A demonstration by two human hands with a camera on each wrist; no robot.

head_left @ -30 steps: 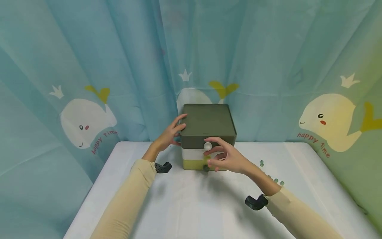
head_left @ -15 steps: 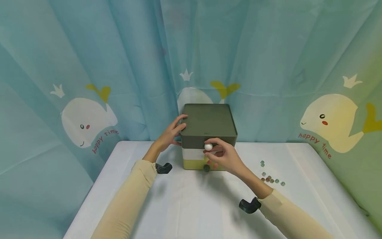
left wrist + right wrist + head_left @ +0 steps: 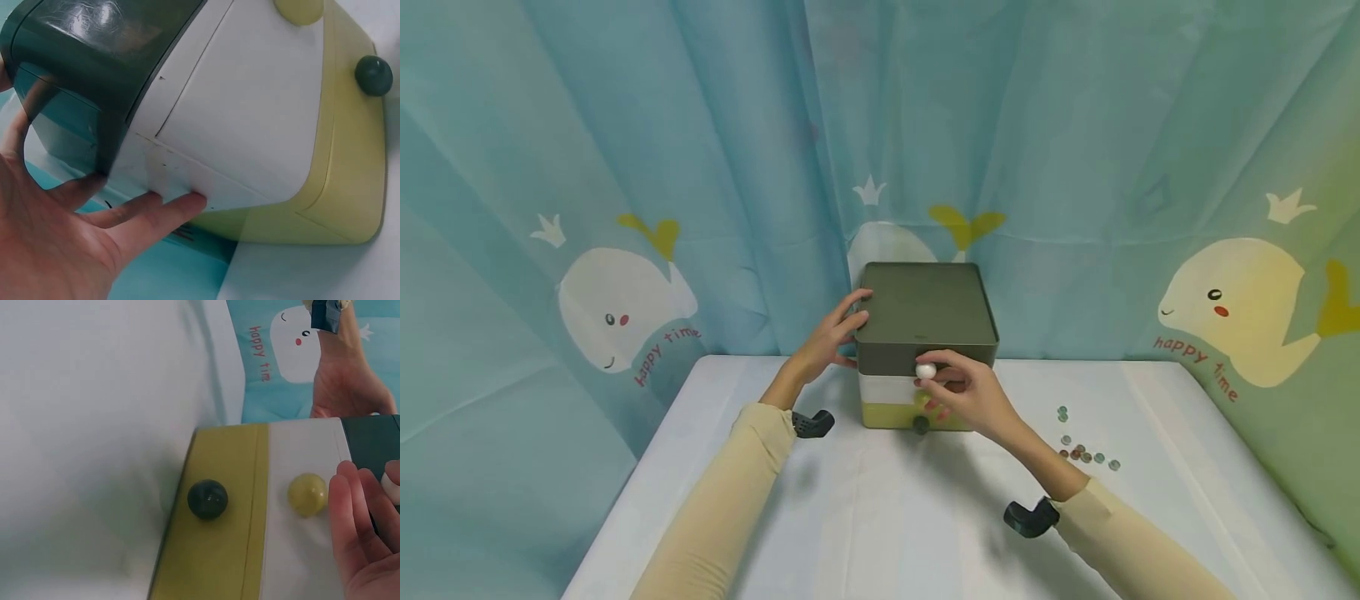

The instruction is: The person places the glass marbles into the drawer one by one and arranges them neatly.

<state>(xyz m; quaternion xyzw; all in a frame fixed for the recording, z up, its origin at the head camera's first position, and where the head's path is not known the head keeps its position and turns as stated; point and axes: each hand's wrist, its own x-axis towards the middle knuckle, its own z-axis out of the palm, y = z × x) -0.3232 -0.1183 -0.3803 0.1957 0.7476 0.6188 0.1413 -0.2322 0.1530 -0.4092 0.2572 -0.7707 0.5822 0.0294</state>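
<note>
A small three-tier drawer box (image 3: 925, 300) stands against the curtain, with a dark green top tier, a white middle and a yellow bottom. My right hand (image 3: 966, 390) pinches the round white knob (image 3: 926, 371) of the top drawer between thumb and index finger, its other fingers extended below. My left hand (image 3: 827, 337) presses spread fingers against the box's left side, two fingertips at the top edge. In the right wrist view, a yellow knob (image 3: 307, 495) sits on the white drawer and a dark green knob (image 3: 207, 499) on the yellow one. All three drawers appear closed.
Several small glass beads (image 3: 1078, 452) lie on the white table (image 3: 880, 517) to the right of the box. A blue curtain (image 3: 760, 167) printed with whales hangs close behind the box. Each wrist wears a black camera mount (image 3: 1032, 517).
My right thumb and index finger have closed onto the white knob, and the right forearm has shifted slightly left. My left hand stays on the box's side.
</note>
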